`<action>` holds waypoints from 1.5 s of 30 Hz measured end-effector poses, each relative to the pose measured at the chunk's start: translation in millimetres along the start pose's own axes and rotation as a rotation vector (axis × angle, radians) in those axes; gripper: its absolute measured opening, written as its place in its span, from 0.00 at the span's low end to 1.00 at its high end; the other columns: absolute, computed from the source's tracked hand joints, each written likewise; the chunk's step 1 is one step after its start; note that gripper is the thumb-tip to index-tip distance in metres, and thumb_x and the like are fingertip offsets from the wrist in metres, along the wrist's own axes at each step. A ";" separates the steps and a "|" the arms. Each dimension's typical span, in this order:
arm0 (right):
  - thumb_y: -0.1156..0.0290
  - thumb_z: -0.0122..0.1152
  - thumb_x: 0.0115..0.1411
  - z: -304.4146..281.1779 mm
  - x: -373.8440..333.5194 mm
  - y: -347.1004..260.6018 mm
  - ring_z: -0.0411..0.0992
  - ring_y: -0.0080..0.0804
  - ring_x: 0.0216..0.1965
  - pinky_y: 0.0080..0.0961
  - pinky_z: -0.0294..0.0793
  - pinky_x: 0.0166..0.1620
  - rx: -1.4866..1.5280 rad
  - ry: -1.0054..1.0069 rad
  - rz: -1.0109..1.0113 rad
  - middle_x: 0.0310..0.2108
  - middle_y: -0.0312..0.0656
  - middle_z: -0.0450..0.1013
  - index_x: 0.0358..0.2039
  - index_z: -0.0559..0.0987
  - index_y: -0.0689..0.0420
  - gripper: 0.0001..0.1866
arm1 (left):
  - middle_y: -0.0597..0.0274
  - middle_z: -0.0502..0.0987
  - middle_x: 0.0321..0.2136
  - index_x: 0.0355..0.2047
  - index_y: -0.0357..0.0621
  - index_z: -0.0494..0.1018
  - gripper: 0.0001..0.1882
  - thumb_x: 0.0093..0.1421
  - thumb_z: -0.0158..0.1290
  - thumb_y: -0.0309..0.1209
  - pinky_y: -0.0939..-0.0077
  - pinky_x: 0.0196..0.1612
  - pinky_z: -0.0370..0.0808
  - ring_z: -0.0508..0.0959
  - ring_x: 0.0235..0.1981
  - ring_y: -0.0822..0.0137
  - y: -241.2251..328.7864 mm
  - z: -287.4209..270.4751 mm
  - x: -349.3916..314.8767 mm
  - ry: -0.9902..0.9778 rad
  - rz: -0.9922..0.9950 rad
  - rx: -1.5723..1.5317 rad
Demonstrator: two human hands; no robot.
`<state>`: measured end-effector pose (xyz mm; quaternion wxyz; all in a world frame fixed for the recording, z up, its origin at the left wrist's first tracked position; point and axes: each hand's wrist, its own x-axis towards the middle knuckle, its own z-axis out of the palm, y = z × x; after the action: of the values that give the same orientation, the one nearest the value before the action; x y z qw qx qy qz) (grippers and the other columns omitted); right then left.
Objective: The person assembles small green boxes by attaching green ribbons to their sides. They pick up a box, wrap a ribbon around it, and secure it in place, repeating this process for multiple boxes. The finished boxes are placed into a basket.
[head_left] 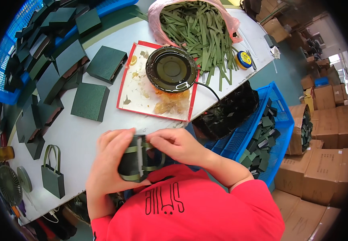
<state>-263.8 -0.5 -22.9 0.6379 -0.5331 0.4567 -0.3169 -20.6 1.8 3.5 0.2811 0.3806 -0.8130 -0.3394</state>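
Observation:
Close to my chest, my left hand [111, 160] is wrapped round a small dark green box [128, 164], thumb on the near side and fingers on the far side. Olive green ribbon strips cross the box, and a ribbon strap [160, 164] loops out from its right side. My right hand [179, 147] is closed in a pinch at the far end of the strap, against the box's edge; its fingertips partly hide the spot. On the table at left stands a finished-looking dark green box bag [53, 182] with two upright ribbon handles.
A round black pan [171, 69] with brownish residue sits on a red-edged tray [126, 86], its cable running right. Behind is a pink bag [154, 20] of green ribbon strips [206, 34]. Green boxes [90, 101] pile up left. A blue crate [280, 108] holds small green pieces.

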 end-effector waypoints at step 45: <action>0.64 0.56 0.71 -131.9 4.0 16.6 0.73 0.21 0.27 0.23 0.79 0.37 0.427 0.647 -0.252 0.31 0.37 0.73 0.46 0.76 0.65 0.15 | 0.51 0.55 0.68 0.65 0.52 0.65 0.43 0.46 0.64 0.26 0.55 0.67 0.60 0.61 0.66 0.49 -70.7 -45.0 6.9 0.492 -0.344 0.523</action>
<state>-385.0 -51.8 -41.9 0.5139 -0.3133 0.4886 -0.6317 38.0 -52.9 -21.8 0.3001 0.6399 -0.7047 -0.0618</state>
